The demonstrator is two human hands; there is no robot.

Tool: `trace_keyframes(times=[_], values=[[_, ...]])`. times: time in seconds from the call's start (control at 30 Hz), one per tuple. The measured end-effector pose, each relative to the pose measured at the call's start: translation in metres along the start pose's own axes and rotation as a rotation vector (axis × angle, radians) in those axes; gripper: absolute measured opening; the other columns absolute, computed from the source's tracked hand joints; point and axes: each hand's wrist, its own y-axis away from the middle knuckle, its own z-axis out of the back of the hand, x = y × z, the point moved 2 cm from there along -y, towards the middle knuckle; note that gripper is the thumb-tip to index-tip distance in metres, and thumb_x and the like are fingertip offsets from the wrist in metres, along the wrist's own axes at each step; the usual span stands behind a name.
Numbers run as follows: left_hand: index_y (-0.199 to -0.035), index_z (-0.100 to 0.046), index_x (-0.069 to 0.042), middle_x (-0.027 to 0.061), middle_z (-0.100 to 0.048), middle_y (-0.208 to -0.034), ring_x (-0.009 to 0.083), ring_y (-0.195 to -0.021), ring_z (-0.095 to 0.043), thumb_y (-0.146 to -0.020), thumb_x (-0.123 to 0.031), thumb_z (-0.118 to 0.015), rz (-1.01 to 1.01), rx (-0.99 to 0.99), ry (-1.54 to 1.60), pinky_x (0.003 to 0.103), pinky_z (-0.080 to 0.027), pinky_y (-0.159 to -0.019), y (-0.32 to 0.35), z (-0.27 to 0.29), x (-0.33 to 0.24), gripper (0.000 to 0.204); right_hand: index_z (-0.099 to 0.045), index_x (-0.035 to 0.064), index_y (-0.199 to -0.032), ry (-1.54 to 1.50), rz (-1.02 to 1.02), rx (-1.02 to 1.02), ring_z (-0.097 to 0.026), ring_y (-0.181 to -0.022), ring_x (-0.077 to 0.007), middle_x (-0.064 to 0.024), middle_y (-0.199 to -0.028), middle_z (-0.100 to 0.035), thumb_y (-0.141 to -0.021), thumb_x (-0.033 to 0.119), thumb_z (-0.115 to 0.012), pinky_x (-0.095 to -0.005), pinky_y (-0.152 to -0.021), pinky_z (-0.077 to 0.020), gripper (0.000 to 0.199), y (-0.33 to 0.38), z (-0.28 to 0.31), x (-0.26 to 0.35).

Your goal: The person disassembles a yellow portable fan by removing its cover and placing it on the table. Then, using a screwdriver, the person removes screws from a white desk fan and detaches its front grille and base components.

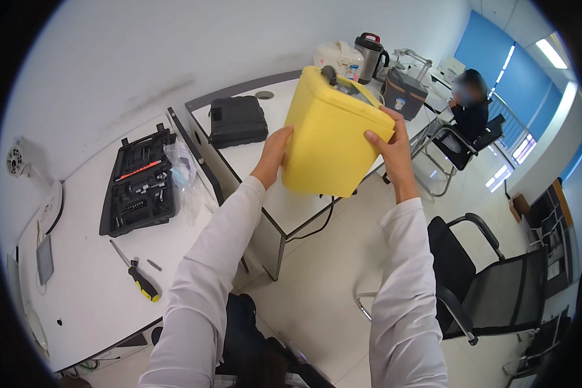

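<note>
Smooth boxy yellow plastic container held aloft, tilted; left hand and right hand flat-fingered, clasping opposite sides, arms outstretched.

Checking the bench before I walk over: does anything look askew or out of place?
The yellow box is held tilted in the air between the left hand and right hand. A screwdriver lies loose outside the open tool case.

The yellow plastic box is held up in the air, tilted, above the white worktop; a black cable hangs from its bottom.
</note>
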Motion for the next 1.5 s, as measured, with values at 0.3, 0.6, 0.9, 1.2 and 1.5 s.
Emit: trace_keyframes(times=[0.3, 0.6, 0.9, 1.2, 1.5], values=[[-0.130, -0.050, 0.005, 0.0225, -0.049, -0.134, 0.0306, -0.122, -0.049, -0.083, -0.035, -0.068, -0.466, -0.025, -0.482, 0.034, -0.037, -0.103, -0.005, -0.007, -0.036, 0.064, -0.034, 0.0108, -0.138, -0.585, -0.158, -0.293, -0.057, -0.115, -0.0236, -0.0118, -0.129, -0.052, -0.092, 0.009, -0.063, -0.0364, -0.091, -0.0553, 0.054, 0.023, 0.018, -0.076], [-0.133, -0.051, -0.008, 0.0191, -0.037, -0.147, 0.0331, -0.133, -0.036, -0.085, -0.043, -0.065, -0.610, 0.169, -0.875, 0.038, -0.027, -0.111, -0.008, -0.032, -0.039, 0.061, -0.030, 0.0137, -0.140, -0.840, -0.262, -0.300, -0.054, -0.119, -0.0237, -0.0092, -0.134, -0.048, -0.099, 0.021, -0.052, -0.0413, -0.093, -0.0530, 0.047, 0.021, 0.031, -0.149], [-0.134, -0.047, -0.015, 0.0142, -0.040, -0.141, 0.0402, -0.130, -0.031, -0.070, -0.054, -0.076, -0.836, 0.063, -1.150, 0.054, -0.021, -0.110, -0.019, -0.053, -0.027, 0.079, -0.033, 0.0106, -0.137, -0.506, -0.509, -0.322, -0.046, -0.126, -0.0241, -0.0093, -0.132, -0.049, -0.102, 0.045, -0.037, -0.0441, -0.100, -0.0433, 0.050, -0.005, 0.032, -0.175], [-0.130, -0.052, -0.022, 0.0037, -0.042, -0.139, 0.0453, -0.126, -0.026, -0.065, -0.055, -0.077, -0.919, -0.082, -1.234, 0.062, -0.023, -0.102, 0.005, -0.072, -0.006, 0.077, -0.034, 0.0033, -0.145, 0.157, -0.588, -0.219, -0.028, -0.140, -0.0276, -0.0137, -0.151, -0.034, -0.100, 0.057, -0.028, -0.0378, -0.114, -0.0207, 0.071, -0.022, 0.067, -0.201], [-0.130, -0.052, -0.023, 0.0020, -0.038, -0.143, 0.0484, -0.129, -0.019, -0.068, -0.054, -0.076, -0.844, -0.145, -1.230, 0.071, -0.020, -0.097, -0.005, -0.077, 0.004, 0.073, -0.038, 0.0011, -0.143, 0.092, -0.635, -0.220, -0.036, -0.136, -0.0304, -0.0177, -0.145, -0.041, -0.101, 0.050, -0.027, -0.0371, -0.111, -0.0269, 0.065, -0.027, 0.035, -0.193]])
